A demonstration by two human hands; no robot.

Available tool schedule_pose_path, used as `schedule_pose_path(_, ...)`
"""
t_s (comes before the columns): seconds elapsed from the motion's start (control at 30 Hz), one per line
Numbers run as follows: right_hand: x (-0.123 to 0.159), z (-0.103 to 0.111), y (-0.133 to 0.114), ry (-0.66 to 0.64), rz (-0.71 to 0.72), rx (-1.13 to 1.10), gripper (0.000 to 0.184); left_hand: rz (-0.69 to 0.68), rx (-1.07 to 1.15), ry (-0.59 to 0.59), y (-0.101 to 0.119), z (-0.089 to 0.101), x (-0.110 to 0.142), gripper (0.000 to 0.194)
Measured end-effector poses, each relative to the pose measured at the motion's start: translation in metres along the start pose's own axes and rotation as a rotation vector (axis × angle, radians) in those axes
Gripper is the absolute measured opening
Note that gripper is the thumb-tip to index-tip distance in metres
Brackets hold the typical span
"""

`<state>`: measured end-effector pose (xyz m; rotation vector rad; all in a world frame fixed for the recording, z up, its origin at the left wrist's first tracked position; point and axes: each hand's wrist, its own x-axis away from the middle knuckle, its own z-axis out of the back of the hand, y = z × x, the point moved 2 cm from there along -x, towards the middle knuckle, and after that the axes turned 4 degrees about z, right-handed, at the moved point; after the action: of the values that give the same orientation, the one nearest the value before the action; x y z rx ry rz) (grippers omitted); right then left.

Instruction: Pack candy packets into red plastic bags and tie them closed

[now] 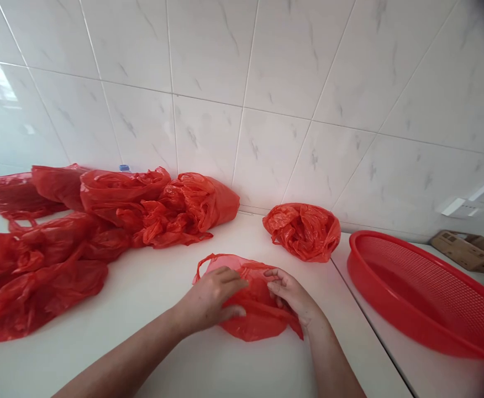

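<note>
A thin red plastic bag [252, 326] lies crumpled on the white table in front of me, one handle loop sticking out at its left. Over its left part is my left hand [217, 296], with the thumb spread away from the bent fingers and nothing visible between them. At the bag's right side, my right hand [289, 296] is loosely curled with its fingers apart. It touches the plastic, and its lower fingers are partly hidden. Beyond the hands sits a rolled-up bundle of red plastic bags [304, 229].
Several rolled bundles of red bags [121, 190] line the wall at the left, with loose red bags [47, 276] piled before them. A red mesh basket [411, 326] stands at the right across a table seam. Behind it is a cardboard box [461, 251].
</note>
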<state>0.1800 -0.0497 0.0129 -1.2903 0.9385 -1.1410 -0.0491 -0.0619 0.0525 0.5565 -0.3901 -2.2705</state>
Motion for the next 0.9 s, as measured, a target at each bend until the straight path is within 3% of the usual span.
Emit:
schedule_pose_path(0.1,-0.002,-0.001,0.002,0.011,-0.008,-0.008,0.036,-0.172,-0.183,-0.101,0.016,-0.013,0.015,0.021)
schedule_pose_path(0.13,-0.002,-0.001,0.003,0.019,-0.008,-0.030,0.034,-0.189,-0.227,-0.126,0.018,-0.018,0.019,0.015)
schedule_pose_path(0.2,-0.003,0.000,0.004,0.038,0.000,-0.072,0.031,-0.199,-0.271,-0.153,0.020,-0.026,0.026,0.024)
schedule_pose_path(0.27,-0.003,0.000,0.002,0.042,0.013,-0.087,0.033,-0.201,-0.265,-0.128,0.019,-0.029,0.030,0.023)
schedule_pose_path(0.33,-0.001,-0.001,-0.003,0.016,0.024,-0.090,0.036,-0.224,-0.243,-0.016,0.018,-0.025,0.031,0.015)
schedule_pose_path(0.47,0.005,-0.015,-0.019,-0.030,0.064,0.036,0.027,-0.216,-0.238,0.395,0.011,-0.005,0.030,0.016)
schedule_pose_path(0.53,0.008,-0.026,-0.024,-0.012,0.127,0.298,0.030,-0.115,-0.264,0.546,0.000,0.003,0.029,0.019)
schedule_pose_path(0.63,0.008,-0.044,-0.023,-0.032,0.204,0.714,0.041,0.126,-0.175,0.626,-0.025,0.007,0.028,0.023)
schedule_pose_path(0.77,0.006,-0.057,-0.021,-0.035,0.261,0.967,0.039,0.469,0.277,0.542,-0.051,0.000,0.026,0.038)
schedule_pose_path(0.9,0.021,-0.057,-0.045,0.144,0.393,0.987,0.038,0.686,0.528,0.468,-0.053,-0.002,0.025,0.060)
